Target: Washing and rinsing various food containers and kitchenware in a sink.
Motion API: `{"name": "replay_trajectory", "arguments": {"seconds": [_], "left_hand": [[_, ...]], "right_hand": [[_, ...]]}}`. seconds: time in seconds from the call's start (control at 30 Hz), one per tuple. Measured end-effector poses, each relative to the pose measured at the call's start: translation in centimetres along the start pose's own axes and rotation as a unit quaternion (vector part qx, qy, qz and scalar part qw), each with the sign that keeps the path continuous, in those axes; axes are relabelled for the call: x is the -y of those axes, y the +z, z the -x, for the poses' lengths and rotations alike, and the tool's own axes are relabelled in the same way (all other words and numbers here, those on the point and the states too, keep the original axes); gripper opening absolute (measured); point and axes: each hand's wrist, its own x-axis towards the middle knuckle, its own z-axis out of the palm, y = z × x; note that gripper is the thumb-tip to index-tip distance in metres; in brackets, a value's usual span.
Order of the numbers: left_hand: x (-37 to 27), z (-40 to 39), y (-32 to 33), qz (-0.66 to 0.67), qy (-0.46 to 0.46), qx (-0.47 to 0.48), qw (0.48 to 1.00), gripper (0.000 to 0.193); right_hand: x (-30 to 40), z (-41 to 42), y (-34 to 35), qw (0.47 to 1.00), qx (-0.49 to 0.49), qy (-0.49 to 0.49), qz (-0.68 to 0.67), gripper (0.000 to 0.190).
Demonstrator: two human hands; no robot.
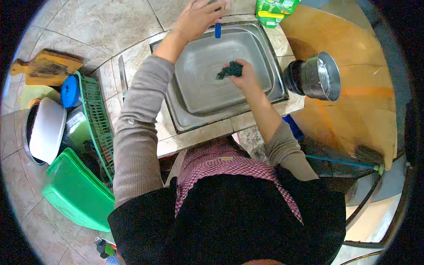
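My left hand (198,18) is at the tap on the far side of the sink, its fingers spread and slightly blurred. The tap's blue spout (218,29) points down just below those fingers, while the hand hides the rest of the tap. Over the stainless steel sink (215,96), my right hand (244,74) grips a dark, crumpled scouring pad (232,69). The basin beneath it looks wet. Whether my left fingers close around the tap handle cannot be made out.
Right of the sink, a metal pot (321,76) sits at the counter's edge; a green packet (276,13) stands behind. To the left are a knife (122,73), a green dish rack (96,116), a white basin (48,131), a green tub (76,192) and a wooden cutting board (49,68).
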Motion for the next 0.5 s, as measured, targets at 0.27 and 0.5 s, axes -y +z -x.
{"name": "replay_trajectory", "arguments": {"seconds": [0.27,0.5], "left_hand": [[3.0,-2.0,3.3,0.027,0.056,0.114,0.992,0.022],[0.9,-2.6,3.0,-0.031,-0.017,0.100,0.994,0.021]], "right_hand": [[-5.3,-4.1,-0.3,0.978,0.089,-0.081,0.172,0.016],[-6.5,-7.0,-0.3,0.996,-0.050,0.054,0.044,0.019]]}}
